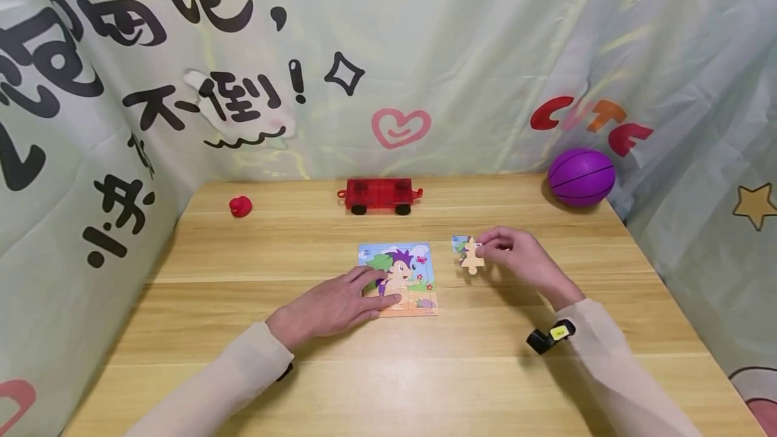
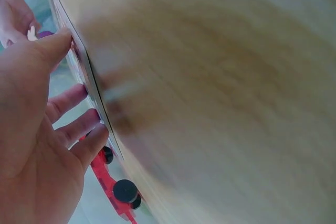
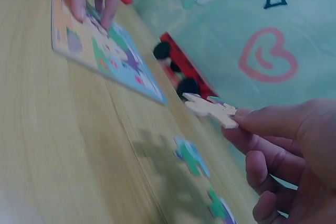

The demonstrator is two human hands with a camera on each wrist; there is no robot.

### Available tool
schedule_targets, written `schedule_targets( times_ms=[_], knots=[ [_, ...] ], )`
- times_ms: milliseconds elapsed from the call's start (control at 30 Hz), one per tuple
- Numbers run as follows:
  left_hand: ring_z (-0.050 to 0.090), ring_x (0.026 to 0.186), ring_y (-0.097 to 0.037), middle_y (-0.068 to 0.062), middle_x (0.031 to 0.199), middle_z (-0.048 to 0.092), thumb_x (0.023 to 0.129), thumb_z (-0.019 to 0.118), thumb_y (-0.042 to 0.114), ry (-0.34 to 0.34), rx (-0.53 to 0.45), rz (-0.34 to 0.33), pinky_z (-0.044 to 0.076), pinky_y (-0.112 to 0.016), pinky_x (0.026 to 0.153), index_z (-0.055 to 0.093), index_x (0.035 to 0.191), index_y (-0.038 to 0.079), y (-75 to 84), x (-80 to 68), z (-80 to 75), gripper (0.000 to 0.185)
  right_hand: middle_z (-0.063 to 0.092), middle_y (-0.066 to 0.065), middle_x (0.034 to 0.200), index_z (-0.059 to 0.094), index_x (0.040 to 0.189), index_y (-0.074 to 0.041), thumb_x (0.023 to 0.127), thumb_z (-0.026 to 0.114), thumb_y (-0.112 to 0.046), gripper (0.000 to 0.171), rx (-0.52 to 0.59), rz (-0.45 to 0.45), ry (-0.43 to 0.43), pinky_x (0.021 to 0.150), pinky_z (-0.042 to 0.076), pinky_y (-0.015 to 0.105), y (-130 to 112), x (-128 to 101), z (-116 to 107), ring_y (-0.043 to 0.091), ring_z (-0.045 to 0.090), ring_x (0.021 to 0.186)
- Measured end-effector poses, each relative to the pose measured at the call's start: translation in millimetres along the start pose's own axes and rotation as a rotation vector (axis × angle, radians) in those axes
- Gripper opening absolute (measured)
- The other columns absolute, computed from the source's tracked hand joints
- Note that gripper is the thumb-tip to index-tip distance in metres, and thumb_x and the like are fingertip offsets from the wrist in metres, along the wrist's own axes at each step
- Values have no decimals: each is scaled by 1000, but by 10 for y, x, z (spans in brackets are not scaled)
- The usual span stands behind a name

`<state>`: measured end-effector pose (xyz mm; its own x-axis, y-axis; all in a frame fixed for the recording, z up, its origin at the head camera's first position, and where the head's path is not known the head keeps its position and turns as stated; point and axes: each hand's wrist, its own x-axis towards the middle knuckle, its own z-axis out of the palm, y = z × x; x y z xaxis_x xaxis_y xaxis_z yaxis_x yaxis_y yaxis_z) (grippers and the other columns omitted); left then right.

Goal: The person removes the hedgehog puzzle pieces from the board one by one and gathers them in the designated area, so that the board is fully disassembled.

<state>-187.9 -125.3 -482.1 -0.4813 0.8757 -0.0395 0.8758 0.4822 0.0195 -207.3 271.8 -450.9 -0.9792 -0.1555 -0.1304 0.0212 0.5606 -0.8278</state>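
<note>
Our left hand (image 1: 340,302) lies flat on the mostly filled puzzle (image 1: 400,278), our right hand (image 1: 516,255) pinches 1 piece (image 1: 472,260), and another piece (image 1: 459,243) waits on the counter (image 1: 425,369).

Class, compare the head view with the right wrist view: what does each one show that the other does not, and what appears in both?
Only the head view shows the purple ball at the table's far right corner, and the whole wooden table.

Only the right wrist view shows two loose puzzle pieces lying on the table beneath the lifted one.

Both show the left hand resting on the puzzle board, the right hand pinching a puzzle piece above the table, the red toy car and the small red object.
</note>
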Motion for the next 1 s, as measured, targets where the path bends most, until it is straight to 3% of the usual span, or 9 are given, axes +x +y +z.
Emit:
schedule_targets(
  times_ms=[167,400,533,767,1000],
  knots=[
    [42,157,-36,-12,171,42,118,48,40,-6,-22,-12,47,-48,125,47,166,38,0,0,-6,49,79,10,106,71,128,-4,104,77,-34,39,-23,21,17,70,54,32,110,-109,-156,20,66,87],
    [42,157,-36,-12,170,43,118,49,39,-3,-30,-13,48,-48,124,48,166,37,1,-4,-12,48,81,6,99,73,124,-2,104,77,-30,35,-101,30,32,73,50,25,314,-183,-230,14,65,87],
    [43,156,-36,-13,170,43,117,49,39,3,-25,-6,47,-48,124,48,166,36,0,-2,-6,48,80,6,97,74,122,-2,103,78,-28,32,-127,14,31,65,48,26,415,-211,-235,12,61,79],
    [44,155,-35,-12,168,45,117,51,39,11,-16,6,47,-47,124,49,165,36,-4,1,-2,49,79,0,94,78,114,-10,101,80,-25,20,-252,-93,88,75,51,22,553,-208,-207,5,64,83],
    [43,156,-35,-12,169,44,117,50,39,8,-23,-4,47,-47,124,48,166,37,-2,-5,-7,49,71,-3,93,83,106,-16,97,85,-23,11,-378,-165,158,79,49,25,573,-201,-191,7,59,85]
  ],
)
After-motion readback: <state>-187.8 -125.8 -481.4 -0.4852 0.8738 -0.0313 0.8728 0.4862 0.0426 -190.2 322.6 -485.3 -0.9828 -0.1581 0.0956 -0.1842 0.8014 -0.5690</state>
